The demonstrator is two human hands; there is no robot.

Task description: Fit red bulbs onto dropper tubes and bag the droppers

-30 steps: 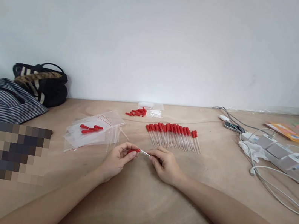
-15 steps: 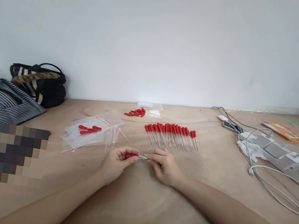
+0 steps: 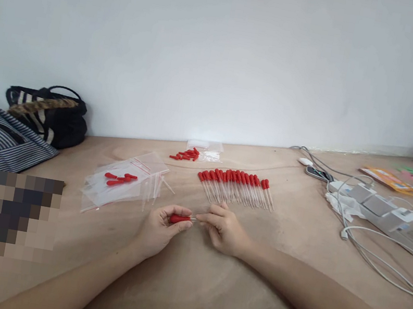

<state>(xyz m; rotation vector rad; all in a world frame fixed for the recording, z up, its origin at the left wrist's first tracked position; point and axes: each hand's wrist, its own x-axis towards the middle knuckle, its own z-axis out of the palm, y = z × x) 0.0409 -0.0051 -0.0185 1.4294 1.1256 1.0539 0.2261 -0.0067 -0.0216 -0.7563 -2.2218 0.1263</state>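
Note:
Between the thumb and fingers of my left hand (image 3: 155, 228) is a red rubber dropper bulb (image 3: 178, 219), lying sideways. My right hand (image 3: 228, 233) pinches a thin clear dropper tube (image 3: 193, 219), whose end meets the open neck of the bulb; how deep it sits inside is hidden. Just beyond my right hand, several droppers with red bulbs (image 3: 240, 177) lie side by side in a row, tubes toward me. Left of my hands, several loose red bulbs (image 3: 114, 182) rest on clear plastic bags (image 3: 95, 191), with a few bare tubes (image 3: 156, 188) at their right edge.
More small red bulbs (image 3: 186, 155) and a bag of clear tubes (image 3: 211, 156) lie near the wall. A striped bag (image 3: 2, 141) and a black bag (image 3: 65, 123) stand at left. Power strips with chargers (image 3: 390, 211), cables and an orange packet (image 3: 388, 179) occupy the right.
My hands have drawn slightly closer together, and less of the clear tube shows between them. The view has shifted a little.

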